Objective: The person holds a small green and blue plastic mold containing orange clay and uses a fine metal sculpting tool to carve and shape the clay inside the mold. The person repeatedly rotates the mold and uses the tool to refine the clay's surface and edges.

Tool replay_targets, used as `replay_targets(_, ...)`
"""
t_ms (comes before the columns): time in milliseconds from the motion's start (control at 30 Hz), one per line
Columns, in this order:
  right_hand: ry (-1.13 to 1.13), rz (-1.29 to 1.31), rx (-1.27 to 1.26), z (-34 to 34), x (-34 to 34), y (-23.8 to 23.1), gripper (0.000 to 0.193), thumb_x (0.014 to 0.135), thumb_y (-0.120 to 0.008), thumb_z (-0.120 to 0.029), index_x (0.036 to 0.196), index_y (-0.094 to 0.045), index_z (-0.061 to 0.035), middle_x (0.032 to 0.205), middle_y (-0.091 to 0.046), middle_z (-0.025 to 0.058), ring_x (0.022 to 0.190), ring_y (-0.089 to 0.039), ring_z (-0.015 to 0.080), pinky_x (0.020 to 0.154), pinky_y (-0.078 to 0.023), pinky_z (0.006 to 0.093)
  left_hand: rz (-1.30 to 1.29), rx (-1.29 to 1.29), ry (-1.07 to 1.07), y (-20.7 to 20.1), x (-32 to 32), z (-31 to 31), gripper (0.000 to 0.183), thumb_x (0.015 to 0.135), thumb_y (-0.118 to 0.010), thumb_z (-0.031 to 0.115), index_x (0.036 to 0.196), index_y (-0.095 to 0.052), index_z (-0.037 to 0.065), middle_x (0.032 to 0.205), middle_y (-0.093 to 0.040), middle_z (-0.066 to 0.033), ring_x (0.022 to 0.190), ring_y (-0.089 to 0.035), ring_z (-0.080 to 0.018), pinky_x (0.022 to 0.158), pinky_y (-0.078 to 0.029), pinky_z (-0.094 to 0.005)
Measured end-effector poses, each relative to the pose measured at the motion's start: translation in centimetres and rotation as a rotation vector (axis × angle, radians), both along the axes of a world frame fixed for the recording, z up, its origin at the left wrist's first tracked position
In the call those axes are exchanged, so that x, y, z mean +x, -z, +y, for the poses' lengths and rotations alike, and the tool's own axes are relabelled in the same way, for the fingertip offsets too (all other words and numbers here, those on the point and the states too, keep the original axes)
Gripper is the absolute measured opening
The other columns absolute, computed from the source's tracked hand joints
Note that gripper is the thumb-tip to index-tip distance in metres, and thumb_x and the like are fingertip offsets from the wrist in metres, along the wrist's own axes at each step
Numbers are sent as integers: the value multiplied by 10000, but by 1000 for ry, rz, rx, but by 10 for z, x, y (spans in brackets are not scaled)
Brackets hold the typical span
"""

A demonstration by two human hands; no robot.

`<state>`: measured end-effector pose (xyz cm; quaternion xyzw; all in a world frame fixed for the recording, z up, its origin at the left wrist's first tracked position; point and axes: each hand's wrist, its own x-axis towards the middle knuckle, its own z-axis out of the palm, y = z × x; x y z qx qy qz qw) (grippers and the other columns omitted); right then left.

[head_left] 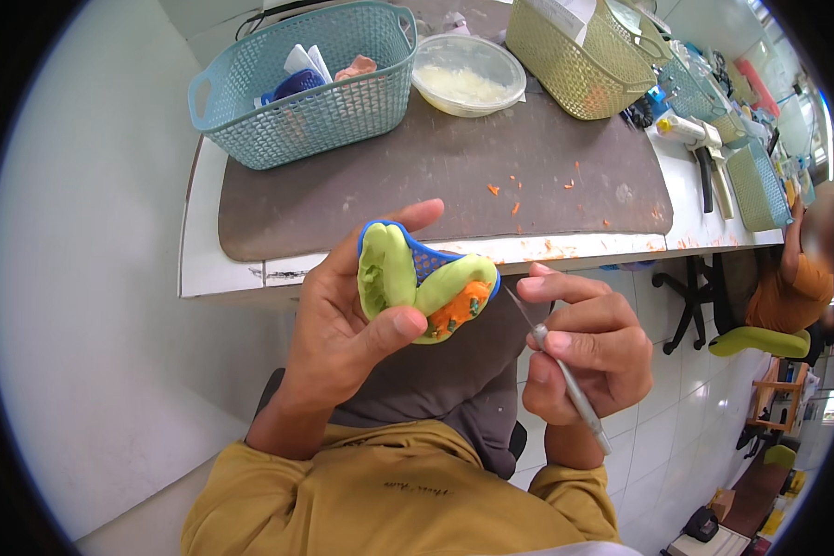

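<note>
A dental impression tray (428, 262), blue and perforated, is filled with light green impression material that carries a horseshoe-shaped groove. Orange material with dark green bits lies in the groove on its right side. My left hand (343, 324) grips the tray, thumb across the front and fingers behind it. In my right hand (595, 347) is a scalpel-like knife (573, 389) with a slim metal handle, pinched between thumb and fingers. Its thin blade points up and left, close to the tray's right edge; whether it touches cannot be told.
Along the far side of the desk mat (417, 176) stand a blue-green basket (343, 102), a round clear tub (463, 97) and a yellowish basket (574, 79). Orange scraps (494, 190) dot the mat. A dispensing gun (709, 157) lies right. Another person (788, 287) sits at far right.
</note>
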<state>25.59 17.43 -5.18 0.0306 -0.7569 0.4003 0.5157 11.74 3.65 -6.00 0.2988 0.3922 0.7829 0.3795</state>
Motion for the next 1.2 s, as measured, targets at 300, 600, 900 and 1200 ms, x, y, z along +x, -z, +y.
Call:
replay_targets(300,-72,-54,14,0,-1,-5,244,698,-674,116,863,-579,-36,708,-613,90,916,-706,374,842,-591,482,78,17,72,-1,-3,-4,730,839,-752,118,1418,-351,-74,1221,-619,-170,1144,-595,-196,992,-458,-325)
replay_targets(600,-80,-66,77,1,2,-4,89,822,-669,-58,874,-602,-33,692,-604,93,908,-701,393,842,-569,520,82,-3,59,-3,-2,-8,734,832,-755,108,1419,-353,-73,1210,-626,-187,1145,-602,-213,988,-465,-325)
replay_targets(900,-62,-121,55,-2,5,-12,286,659,-713,104,873,-617,-61,706,-611,63,938,-707,350,849,-593,478,58,7,74,-4,-2,-8,734,836,-752,111,1423,-350,-70,1188,-636,-190,1136,-609,-222,991,-466,-331)
replay_targets(1200,-87,-148,53,1,6,-13,224,723,-763,17,891,-636,-59,735,-625,66,950,-703,353,850,-590,492,80,2,63,-8,-1,-8,732,828,-751,110,1425,-358,-53,1165,-647,-206,1135,-616,-253,995,-474,-359)
